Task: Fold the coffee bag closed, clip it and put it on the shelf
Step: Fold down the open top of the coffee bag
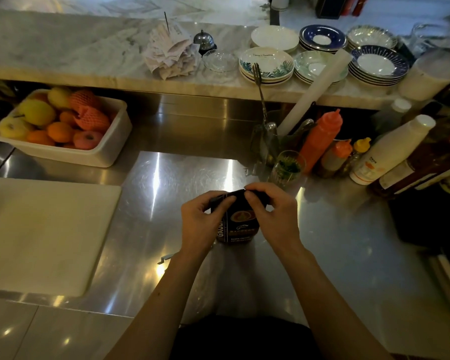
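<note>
**Inspector:** Forearms enter from the bottom edge and meet over the steel counter. State of the hands?

**Assistant:** Both are grasping the coffee bag. The left hand pinches the top edge from its side; the right hand curls over the opposite corner, fingers pressed onto the dark flap.

**Inspector:** Position of the bag?

**Assistant:** Upright on its base, at the centre of the counter, label towards the wearer. Standing it likely keeps the contents settled low, so the top can be flattened and rolled down.

**Inspector:** Stage of work?

**Assistant:** Folding, by my judgement — the top looks bent over, not yet secured. I cannot identify a clip; a small pale item lies just left of the left wrist, too indistinct to name.

**Inspector:** The shelf?

**Assistant:** The marble ledge beyond, carrying stacked plates, may serve — unconfirmed. The cutting board and fruit tub stand well apart from the bag.
</note>
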`<action>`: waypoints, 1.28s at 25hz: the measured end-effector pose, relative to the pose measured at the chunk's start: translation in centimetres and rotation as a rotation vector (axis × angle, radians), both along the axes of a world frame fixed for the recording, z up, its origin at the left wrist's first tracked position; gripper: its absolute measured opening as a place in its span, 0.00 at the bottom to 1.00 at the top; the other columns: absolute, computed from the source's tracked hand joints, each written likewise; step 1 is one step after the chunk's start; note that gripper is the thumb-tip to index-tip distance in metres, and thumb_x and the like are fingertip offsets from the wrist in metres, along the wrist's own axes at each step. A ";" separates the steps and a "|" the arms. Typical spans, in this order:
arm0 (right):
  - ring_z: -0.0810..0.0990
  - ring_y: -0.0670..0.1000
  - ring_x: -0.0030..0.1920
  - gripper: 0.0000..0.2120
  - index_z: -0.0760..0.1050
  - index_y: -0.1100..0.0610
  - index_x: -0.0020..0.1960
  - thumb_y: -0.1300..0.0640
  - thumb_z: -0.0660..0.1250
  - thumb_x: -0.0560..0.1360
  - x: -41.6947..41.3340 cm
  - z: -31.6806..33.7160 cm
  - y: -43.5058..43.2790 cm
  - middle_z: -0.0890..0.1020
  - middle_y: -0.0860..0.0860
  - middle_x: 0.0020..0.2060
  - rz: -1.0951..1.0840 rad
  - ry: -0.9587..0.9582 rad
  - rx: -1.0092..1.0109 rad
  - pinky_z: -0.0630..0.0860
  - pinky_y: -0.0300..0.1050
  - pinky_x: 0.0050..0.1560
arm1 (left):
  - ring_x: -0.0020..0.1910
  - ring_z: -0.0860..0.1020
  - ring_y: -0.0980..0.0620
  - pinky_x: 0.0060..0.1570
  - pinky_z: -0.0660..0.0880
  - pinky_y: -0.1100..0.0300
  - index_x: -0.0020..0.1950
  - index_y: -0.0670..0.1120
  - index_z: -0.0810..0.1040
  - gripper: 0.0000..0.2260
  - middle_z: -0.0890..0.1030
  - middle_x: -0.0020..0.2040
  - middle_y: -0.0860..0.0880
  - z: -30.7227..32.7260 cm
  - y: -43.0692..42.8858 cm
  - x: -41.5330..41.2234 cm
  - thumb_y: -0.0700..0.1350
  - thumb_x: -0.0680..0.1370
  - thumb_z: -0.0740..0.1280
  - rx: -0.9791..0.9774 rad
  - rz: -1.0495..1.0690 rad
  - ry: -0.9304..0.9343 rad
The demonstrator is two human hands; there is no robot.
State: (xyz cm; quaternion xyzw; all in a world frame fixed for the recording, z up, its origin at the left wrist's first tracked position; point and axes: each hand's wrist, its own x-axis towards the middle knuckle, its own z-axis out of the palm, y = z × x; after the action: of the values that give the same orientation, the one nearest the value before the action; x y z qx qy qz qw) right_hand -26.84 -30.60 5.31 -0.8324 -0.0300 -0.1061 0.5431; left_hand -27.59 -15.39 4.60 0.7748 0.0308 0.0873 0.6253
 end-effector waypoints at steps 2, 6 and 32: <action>0.80 0.40 0.49 0.06 0.80 0.52 0.51 0.59 0.70 0.74 -0.2 0.1 -0.1 0.81 0.42 0.45 0.013 0.005 -0.014 0.77 0.35 0.52 | 0.45 0.84 0.58 0.47 0.80 0.66 0.50 0.49 0.84 0.07 0.85 0.44 0.53 0.0 0.0 -0.1 0.41 0.74 0.72 0.010 -0.016 -0.015; 0.79 0.41 0.48 0.07 0.81 0.52 0.51 0.56 0.71 0.73 0.1 0.3 -0.1 0.81 0.42 0.45 0.002 0.014 -0.047 0.77 0.38 0.51 | 0.44 0.84 0.60 0.47 0.79 0.66 0.51 0.50 0.83 0.07 0.84 0.43 0.55 0.2 0.2 -0.2 0.41 0.74 0.71 0.065 -0.049 -0.038; 0.79 0.40 0.36 0.03 0.81 0.59 0.44 0.63 0.69 0.74 0.9 -0.1 -2.3 0.81 0.47 0.36 -0.040 -0.100 -0.134 0.73 0.27 0.39 | 0.44 0.82 0.57 0.46 0.77 0.70 0.48 0.43 0.85 0.04 0.85 0.41 0.52 1.3 3.5 1.6 0.39 0.76 0.70 0.388 -0.192 -0.198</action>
State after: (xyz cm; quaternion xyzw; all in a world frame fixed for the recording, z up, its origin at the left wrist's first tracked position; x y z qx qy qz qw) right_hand -25.95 -32.94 5.19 -0.8610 -0.0472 -0.1561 0.4817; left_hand -25.97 -11.87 5.85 0.8675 -0.1218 0.1071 0.4703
